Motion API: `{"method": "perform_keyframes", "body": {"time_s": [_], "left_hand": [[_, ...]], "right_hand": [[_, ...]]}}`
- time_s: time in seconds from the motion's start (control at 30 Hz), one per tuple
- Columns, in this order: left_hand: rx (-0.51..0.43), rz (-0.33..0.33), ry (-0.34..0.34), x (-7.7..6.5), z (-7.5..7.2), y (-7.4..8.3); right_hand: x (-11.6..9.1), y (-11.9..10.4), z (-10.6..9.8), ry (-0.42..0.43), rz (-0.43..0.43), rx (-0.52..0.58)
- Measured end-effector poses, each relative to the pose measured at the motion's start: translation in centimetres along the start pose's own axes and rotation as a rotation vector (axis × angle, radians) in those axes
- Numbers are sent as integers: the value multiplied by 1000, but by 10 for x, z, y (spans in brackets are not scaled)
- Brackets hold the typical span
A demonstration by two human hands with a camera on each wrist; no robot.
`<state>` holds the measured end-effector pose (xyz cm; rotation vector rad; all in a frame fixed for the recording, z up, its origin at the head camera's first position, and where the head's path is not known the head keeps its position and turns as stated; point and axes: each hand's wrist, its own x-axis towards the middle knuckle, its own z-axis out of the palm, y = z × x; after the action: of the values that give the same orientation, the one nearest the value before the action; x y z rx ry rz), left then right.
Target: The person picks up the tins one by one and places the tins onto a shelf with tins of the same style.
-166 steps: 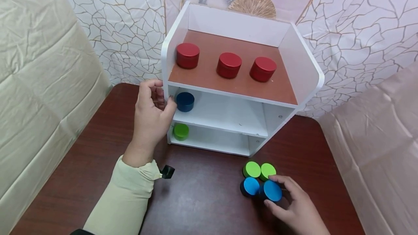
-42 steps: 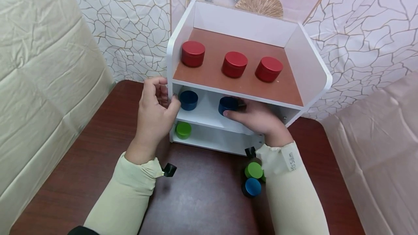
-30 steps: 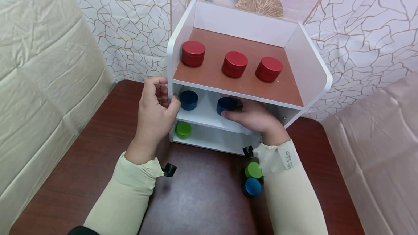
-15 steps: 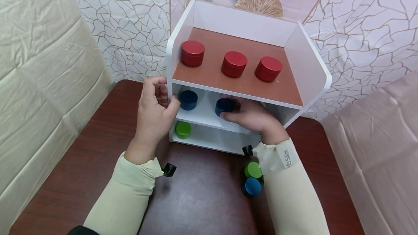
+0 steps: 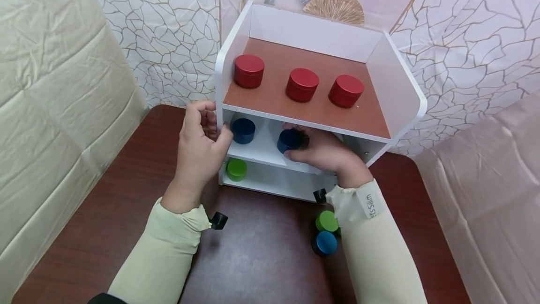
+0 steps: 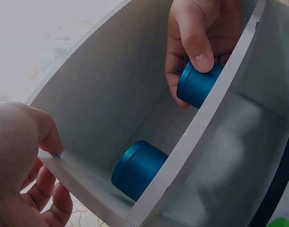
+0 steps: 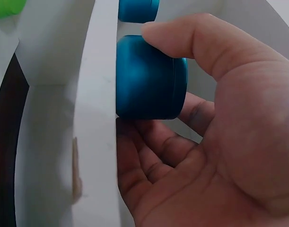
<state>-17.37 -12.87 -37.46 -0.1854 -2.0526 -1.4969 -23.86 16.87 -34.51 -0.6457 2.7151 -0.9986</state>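
In the head view my right hand (image 5: 322, 149) reaches into the middle level of a white shelf unit (image 5: 291, 117) and holds a blue round tin (image 7: 149, 80), thumb on the near side and fingers behind it. The tin is at the shelf board. To its left on that level stands another blue tin (image 5: 243, 131). My left hand (image 5: 202, 147) pinches the unit's left side panel, thumb at its front edge and fingers outside; the left wrist view shows this grip too. On the level below sits a green tin (image 5: 236, 169), near the left wall.
Three red tins (image 5: 302, 85) stand on the brown top board. On the dark wooden table (image 5: 253, 247), a green tin (image 5: 326, 221) and a blue tin (image 5: 325, 243) stand beside my right sleeve (image 5: 379, 233), which partly covers another green tin.
From the table, my right hand has carried a blue tin onto the middle level, right of the first. Lately hand and tin have shifted slightly left. My left hand keeps its grip.
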Motion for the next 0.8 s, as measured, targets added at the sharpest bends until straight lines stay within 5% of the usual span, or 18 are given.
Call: {"method": "perform_keyframes", "body": {"time_s": [0.8], "left_hand": [[1,4,-1,0,1,0]], "right_hand": [[-13,4,-3,15,-7,50]]}}
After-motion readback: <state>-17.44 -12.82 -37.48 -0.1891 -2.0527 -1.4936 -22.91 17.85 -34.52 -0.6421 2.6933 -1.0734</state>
